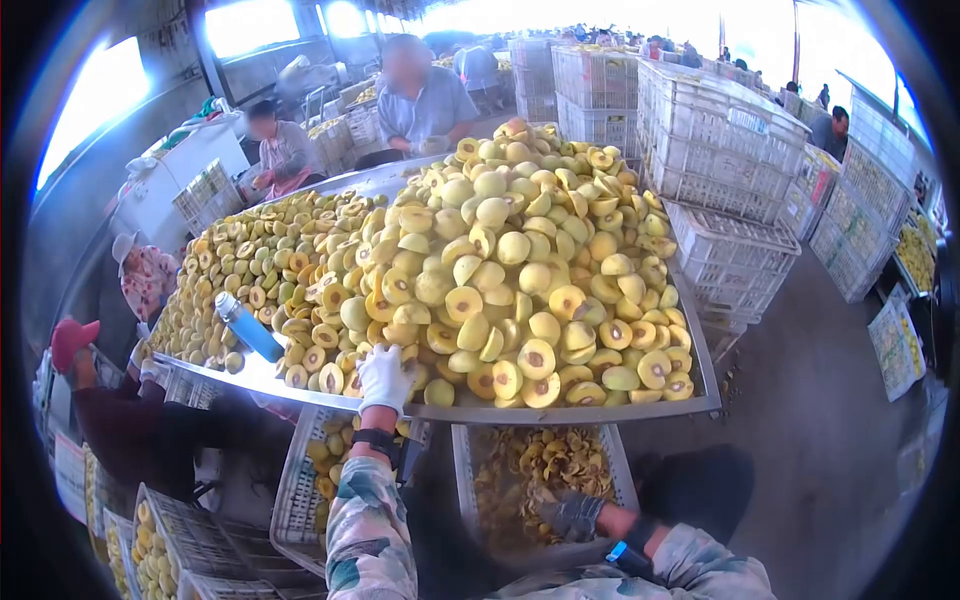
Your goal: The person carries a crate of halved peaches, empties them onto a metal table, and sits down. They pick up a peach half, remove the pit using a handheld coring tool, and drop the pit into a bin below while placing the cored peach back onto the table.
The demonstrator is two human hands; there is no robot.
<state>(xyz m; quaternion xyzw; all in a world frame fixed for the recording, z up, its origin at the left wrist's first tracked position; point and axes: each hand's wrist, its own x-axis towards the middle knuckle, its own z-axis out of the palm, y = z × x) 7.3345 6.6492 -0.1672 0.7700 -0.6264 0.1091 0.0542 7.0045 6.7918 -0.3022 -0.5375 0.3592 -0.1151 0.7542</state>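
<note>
The left hand [385,378], in a white glove with a dark strap at the wrist, lies palm down on the halved yellow fruit [520,270] at the near edge of the tabletop [600,411]. Its fingers bend over the halves there, but I cannot tell whether they grip one or only rest on them. The fruit is heaped high across the tabletop, cut faces and pits showing, and it rises away from the hand toward the far side.

The right hand [570,515], in a dark grey glove, is well below the tabletop's near edge, down inside a white crate [462,470] of brownish-yellow scraps. Its fingers are curled, and whether they hold anything cannot be made out.

A second white crate [295,490] with whole yellow pieces sits under the tabletop, beside the left forearm. A blue can [250,328] lies on the tabletop, just left of the left hand. At the tabletop's far side sits a person in a grey-blue shirt [425,100], and at its left edge another wears a red cap [72,338].
</note>
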